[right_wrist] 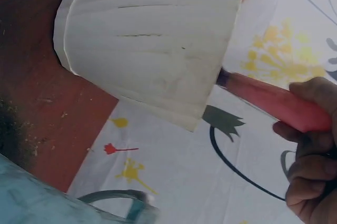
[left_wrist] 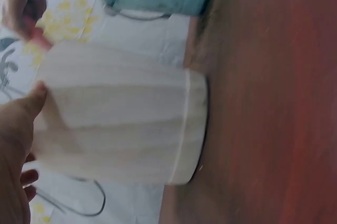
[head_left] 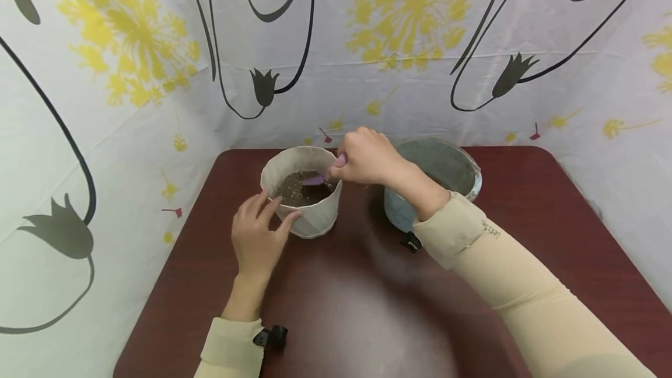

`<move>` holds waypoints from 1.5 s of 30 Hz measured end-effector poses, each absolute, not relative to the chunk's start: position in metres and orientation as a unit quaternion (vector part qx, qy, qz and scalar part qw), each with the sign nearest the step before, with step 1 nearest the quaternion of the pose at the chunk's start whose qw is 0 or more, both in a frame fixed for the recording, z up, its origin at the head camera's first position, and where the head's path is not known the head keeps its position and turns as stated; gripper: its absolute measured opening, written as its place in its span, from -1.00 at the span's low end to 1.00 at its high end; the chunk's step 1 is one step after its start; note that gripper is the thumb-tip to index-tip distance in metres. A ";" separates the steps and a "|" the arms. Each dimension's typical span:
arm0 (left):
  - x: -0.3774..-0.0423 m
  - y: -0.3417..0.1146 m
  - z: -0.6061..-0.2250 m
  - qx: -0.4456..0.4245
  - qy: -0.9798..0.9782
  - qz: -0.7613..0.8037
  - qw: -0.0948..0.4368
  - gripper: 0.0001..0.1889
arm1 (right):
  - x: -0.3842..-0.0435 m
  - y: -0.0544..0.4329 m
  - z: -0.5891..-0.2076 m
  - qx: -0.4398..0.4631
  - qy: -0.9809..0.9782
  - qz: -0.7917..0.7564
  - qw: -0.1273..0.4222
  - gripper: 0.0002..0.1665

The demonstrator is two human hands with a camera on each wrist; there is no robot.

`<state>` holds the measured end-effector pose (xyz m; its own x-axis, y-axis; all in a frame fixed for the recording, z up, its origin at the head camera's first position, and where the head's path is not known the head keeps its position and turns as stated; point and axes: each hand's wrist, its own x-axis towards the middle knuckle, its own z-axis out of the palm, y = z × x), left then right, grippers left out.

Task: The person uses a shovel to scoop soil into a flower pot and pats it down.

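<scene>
A white flower pot [head_left: 315, 220] with ribbed sides stands upright on the table, with dark soil [head_left: 296, 191] inside. My left hand [head_left: 258, 241] holds the pot at its near left rim, thumb against the outer wall; in the left wrist view the thumb lies near the rim of the pot [left_wrist: 121, 113]. My right hand [head_left: 367, 156] grips the pinkish-red handle of a small hand trowel [right_wrist: 279, 100] above the far right rim. The trowel's lower part reaches down into the pot, over the soil. Its tip is not clearly visible.
To the right of the pot stands a blue-green bucket [head_left: 401, 212], partly covered by my right forearm. Soil crumbs [right_wrist: 34, 142] lie on the dark red table [head_left: 346, 308] between the two. A patterned white cloth [head_left: 325, 45] hangs behind the table.
</scene>
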<state>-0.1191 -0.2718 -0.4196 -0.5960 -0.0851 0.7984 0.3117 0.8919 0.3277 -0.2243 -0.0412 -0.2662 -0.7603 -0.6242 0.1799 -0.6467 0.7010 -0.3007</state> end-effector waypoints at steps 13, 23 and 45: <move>-0.117 -0.279 -0.417 -0.086 -0.868 -0.262 0.413 -0.53 | -0.228 -0.045 -0.271 0.406 -0.874 0.264 -0.048 -0.65; -0.126 -0.288 -0.415 -0.155 -0.851 -0.300 0.403 -0.69 | -0.230 -0.041 -0.282 0.433 -0.868 0.243 0.004 -0.72; -0.129 -0.266 -0.411 -0.205 -0.823 -0.289 0.443 -0.63 | -0.226 -0.013 -0.272 0.417 -0.895 0.137 0.079 -0.51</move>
<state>-0.1294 -0.2656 -0.4111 -0.5235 0.0818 0.8481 0.5945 0.7481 0.2949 -0.2258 -0.0134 -0.2715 -0.6388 -0.7253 0.2566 -0.7688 0.6140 -0.1787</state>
